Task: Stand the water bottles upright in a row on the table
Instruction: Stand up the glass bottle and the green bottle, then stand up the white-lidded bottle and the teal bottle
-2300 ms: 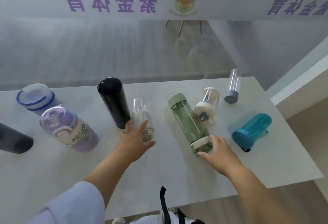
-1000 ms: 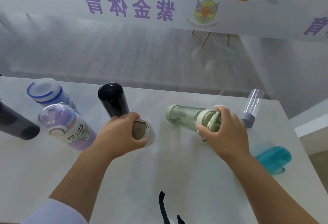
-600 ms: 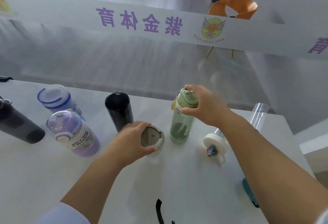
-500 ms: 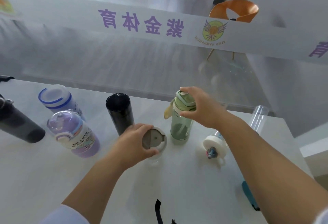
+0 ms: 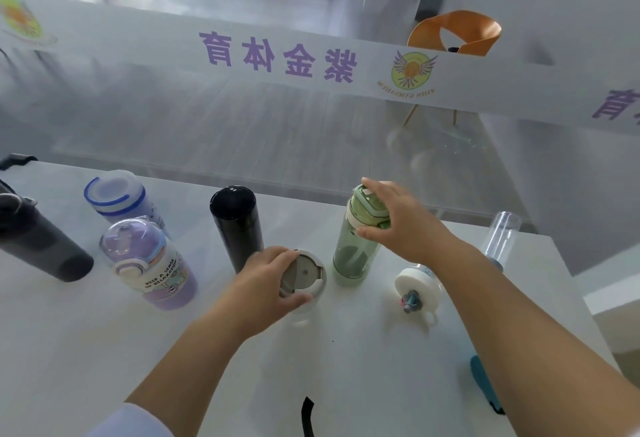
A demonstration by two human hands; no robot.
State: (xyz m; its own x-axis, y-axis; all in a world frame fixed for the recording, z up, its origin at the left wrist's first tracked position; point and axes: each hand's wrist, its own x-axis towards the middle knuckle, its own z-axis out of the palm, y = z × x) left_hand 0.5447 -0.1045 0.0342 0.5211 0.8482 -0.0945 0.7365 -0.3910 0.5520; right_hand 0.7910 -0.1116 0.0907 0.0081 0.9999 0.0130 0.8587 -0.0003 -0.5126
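My right hand (image 5: 398, 218) grips the lid of a green bottle (image 5: 355, 253) that stands upright on the white table (image 5: 104, 350). My left hand (image 5: 263, 284) holds the top of a clear bottle with a white and grey lid (image 5: 304, 275), upright just left of the green one. A black flask (image 5: 239, 225), a purple bottle (image 5: 152, 263) and a blue-rimmed bottle (image 5: 117, 197) stand upright further left. A clear bottle with a white lid (image 5: 417, 289) lies on its side under my right forearm. A clear bottle with a grey cap (image 5: 502, 235) and a teal bottle (image 5: 483, 384) lie at the right.
A dark grey bottle (image 5: 38, 246) leans at the left edge. A glass partition with purple lettering runs along the table's far edge; an orange chair (image 5: 457, 34) stands beyond it. A black strap (image 5: 308, 416) hangs at the table's near edge.
My right hand lifted the green bottle from lying to upright and set it down beside the clear bottle. My left hand stood the clear bottle up and stays on its lid.
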